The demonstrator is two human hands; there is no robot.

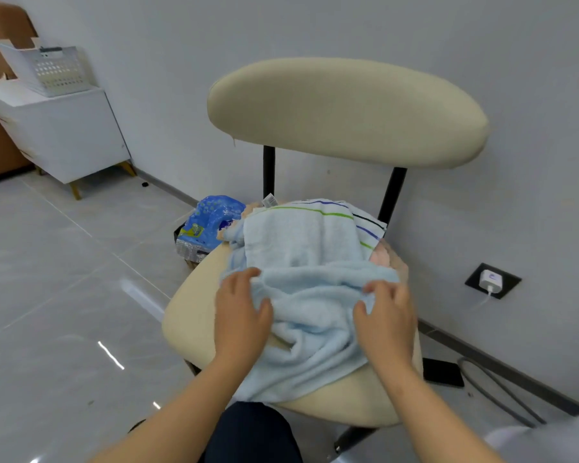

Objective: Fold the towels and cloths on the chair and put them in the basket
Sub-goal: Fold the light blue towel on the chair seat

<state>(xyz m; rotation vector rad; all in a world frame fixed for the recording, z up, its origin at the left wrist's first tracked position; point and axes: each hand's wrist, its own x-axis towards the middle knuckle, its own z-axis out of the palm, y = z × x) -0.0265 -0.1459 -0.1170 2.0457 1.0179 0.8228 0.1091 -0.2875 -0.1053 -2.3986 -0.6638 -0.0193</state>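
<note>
A light blue towel (308, 248) lies rumpled over the seat of a cream padded chair (345, 108). My left hand (239, 312) grips the towel's folded edge on the left, thumb on one side of the fold. My right hand (386, 315) pinches the same edge on the right. Under the blue towel lie a white cloth with green and blue stripes (365, 218) at the back and a pink cloth (380, 257) peeking out on the right. A white perforated basket (59, 70) stands tilted on a white cabinet at the far left.
A blue plastic pack (209, 222) sits on the floor behind the chair's left side. The white cabinet (64, 135) stands against the wall on glossy tiles. A wall socket with a white charger (492, 280) and cables are at the right. A dark object (443, 372) lies on the floor.
</note>
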